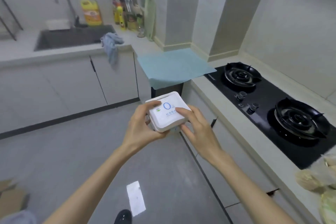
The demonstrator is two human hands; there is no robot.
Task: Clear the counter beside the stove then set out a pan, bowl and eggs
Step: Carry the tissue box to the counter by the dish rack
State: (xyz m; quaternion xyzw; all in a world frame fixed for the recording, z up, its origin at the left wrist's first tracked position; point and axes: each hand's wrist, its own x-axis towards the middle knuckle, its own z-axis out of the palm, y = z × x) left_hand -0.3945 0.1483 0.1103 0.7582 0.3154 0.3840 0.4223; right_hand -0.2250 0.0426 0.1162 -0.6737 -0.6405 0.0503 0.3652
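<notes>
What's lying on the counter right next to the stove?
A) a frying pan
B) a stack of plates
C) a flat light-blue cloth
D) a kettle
C: a flat light-blue cloth covers the counter just beside the black stove, one corner hanging over the edge.

Soft even light, motion blur, fisheye edges

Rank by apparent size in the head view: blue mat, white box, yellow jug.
1. blue mat, clearly largest.
2. and 3. white box and yellow jug: unsure, since the box is held nearer the camera.
</notes>
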